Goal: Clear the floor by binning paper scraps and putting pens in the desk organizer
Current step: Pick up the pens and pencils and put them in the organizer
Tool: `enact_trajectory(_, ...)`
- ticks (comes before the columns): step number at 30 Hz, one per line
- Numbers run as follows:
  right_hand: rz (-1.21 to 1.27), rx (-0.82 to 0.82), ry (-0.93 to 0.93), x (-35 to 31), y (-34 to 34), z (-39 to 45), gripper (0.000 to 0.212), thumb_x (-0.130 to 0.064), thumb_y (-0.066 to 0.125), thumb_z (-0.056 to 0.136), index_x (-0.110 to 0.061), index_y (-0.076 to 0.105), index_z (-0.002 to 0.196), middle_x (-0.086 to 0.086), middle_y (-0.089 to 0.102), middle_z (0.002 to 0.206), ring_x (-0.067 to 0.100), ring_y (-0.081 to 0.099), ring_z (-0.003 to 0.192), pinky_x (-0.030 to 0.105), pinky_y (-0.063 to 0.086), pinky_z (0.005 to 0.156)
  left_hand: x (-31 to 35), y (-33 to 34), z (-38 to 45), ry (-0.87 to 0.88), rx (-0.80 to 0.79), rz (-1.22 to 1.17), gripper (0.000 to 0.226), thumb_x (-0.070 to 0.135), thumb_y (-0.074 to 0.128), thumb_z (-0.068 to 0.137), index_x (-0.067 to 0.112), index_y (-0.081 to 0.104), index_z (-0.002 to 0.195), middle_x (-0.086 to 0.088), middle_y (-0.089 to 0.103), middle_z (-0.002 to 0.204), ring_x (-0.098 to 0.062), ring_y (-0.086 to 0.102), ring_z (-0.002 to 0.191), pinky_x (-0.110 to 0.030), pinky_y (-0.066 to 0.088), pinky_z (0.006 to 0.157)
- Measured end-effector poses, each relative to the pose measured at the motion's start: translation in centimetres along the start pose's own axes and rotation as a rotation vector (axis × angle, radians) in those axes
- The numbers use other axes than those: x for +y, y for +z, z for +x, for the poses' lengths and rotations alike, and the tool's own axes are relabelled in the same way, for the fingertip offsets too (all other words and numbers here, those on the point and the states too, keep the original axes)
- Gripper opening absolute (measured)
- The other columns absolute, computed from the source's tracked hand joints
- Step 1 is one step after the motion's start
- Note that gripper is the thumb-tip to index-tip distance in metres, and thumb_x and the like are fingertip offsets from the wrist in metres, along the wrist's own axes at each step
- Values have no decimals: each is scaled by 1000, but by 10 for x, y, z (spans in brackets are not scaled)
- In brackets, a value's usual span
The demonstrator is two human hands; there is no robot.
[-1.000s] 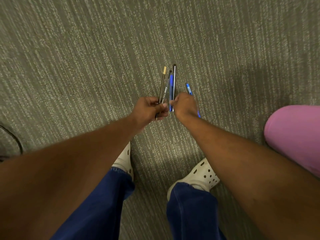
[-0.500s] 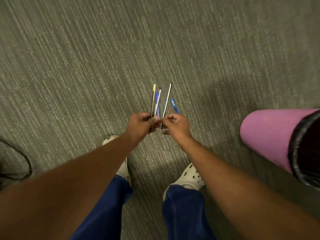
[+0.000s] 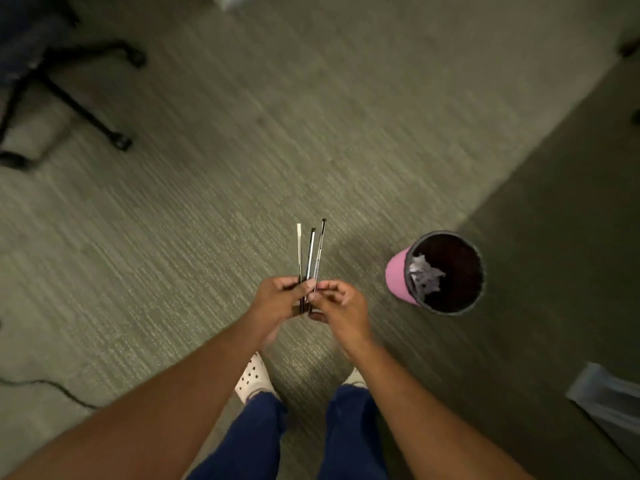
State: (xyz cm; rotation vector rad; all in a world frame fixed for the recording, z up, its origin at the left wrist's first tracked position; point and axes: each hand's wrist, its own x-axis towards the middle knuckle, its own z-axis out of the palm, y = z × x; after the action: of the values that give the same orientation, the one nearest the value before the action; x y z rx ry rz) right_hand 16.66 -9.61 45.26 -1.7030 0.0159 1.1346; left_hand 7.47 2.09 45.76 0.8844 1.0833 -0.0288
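Left hand gripping three pens, long axes pointing away, fanned; right hand pinching rightmost pen's lower end; desk organizer lying out of view.

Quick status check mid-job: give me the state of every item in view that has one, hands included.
pens: bunched, off the floor, tips fanned apart.
left hand: closed around the pens' lower ends.
right hand: fingertips pinching the bunch beside the left hand.
pink bin: upright on the carpet, open, crumpled paper scraps inside.
office chair: standing, only its wheeled base shows.
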Motion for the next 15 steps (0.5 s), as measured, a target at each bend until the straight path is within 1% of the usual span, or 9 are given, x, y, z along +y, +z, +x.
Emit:
enact_trajectory(2,4,36,-74,-46,-13,-33,16,3,76,89,-11,74,97,7,78,81,18,75,72,32,63,63,43,24,-34,47,-65,49,22,8,68,99,-8,73,113,-19,75,97,-24,72,84,-37,65,80)
enact_trajectory(4,5,88,-146,-86,-30,-67,18,4,76,89,-14,75,92,6,78,80,17,74,70,33,62,63,81,52,-66,96,-132,107,25,7,66,100,-12,71,115,-19,73,96,-20,73,81,-34,65,79)
enact_trajectory(6,-19,161,-219,-122,-52,-99,18,1,78,87,-17,75,87,2,77,76,12,73,67,32,61,65,111,84,-94,129,-188,158,24,8,65,100,-11,71,113,-15,73,89,-17,73,76,-32,66,76)
enact_trajectory(7,-34,197,-249,-136,-66,-114,15,-2,80,87,-16,75,87,1,77,76,10,72,67,31,60,67,123,101,-107,144,-212,187,23,10,66,100,-10,72,111,-10,74,83,-15,73,72,-30,67,73)
enact_trajectory(9,-32,281,-305,-161,-99,-145,9,-10,81,88,-13,75,94,4,78,83,11,71,73,32,57,71,139,140,-130,173,-256,235,20,13,68,99,-5,74,107,-4,76,76,-13,73,67,-27,64,67)
enact_trajectory(10,-8,333,-322,-172,-118,-160,10,-13,79,90,-12,74,98,5,78,86,12,71,76,32,57,72,143,161,-140,187,-280,257,17,13,68,99,-2,75,104,-4,77,77,-14,74,68,-26,64,66)
enact_trajectory(13,155,448,-365,-198,-179,-202,12,-6,73,94,-9,72,105,8,76,85,12,71,72,30,59,71,144,225,-171,221,-364,352,12,14,71,97,3,77,100,-12,77,85,-17,73,71,-27,62,64)
enact_trajectory(14,177,469,-380,-204,-200,-215,14,-6,73,94,-8,73,108,10,77,87,14,72,75,30,60,73,142,246,-181,228,-392,383,11,14,73,95,4,77,99,-13,77,87,-17,73,70,-26,62,63)
enact_trajectory(15,181,477,-398,-209,-221,-227,16,-7,75,93,-8,74,109,8,79,88,13,74,76,28,62,72,140,267,-192,235,-418,404,12,13,74,94,3,78,100,-12,78,87,-15,74,69,-25,61,60)
